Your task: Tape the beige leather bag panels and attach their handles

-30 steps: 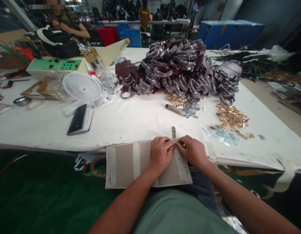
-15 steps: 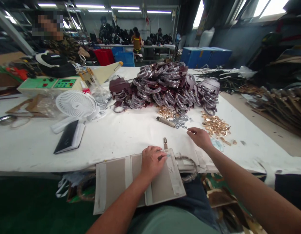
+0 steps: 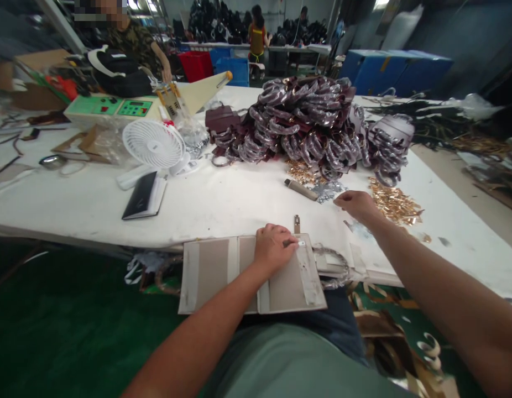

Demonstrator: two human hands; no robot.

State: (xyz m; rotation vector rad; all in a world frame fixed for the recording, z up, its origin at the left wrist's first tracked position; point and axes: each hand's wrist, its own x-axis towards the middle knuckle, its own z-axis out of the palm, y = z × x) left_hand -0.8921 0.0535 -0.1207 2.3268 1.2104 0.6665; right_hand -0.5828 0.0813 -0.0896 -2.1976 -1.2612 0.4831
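A beige bag panel (image 3: 281, 293) lies open at the table's front edge, with a wrapped handle (image 3: 341, 265) on its right and a metal clasp (image 3: 297, 223) beyond its top. My left hand (image 3: 275, 249) rests on the panel, fingers closed round a small dark object (image 3: 287, 243) beside a small white piece. My right hand (image 3: 355, 203) is over the table near the small silver metal pieces (image 3: 328, 190), fingertips pinched; whatever may be between them is too small to name. A grey-brown tool (image 3: 301, 189) lies left of the silver pieces.
Behind stands a heap of dark red bags with wrapped handles (image 3: 301, 121). Gold fittings (image 3: 395, 204) lie right, beyond my right wrist. A white fan (image 3: 153, 145) and a black notebook (image 3: 142, 196) are at left. A person (image 3: 135, 47) is at the far left.
The view has shifted, so the table sits higher and further right. A small white piece now shows at my left fingertips. My right hand's fingers look more closely pinched.
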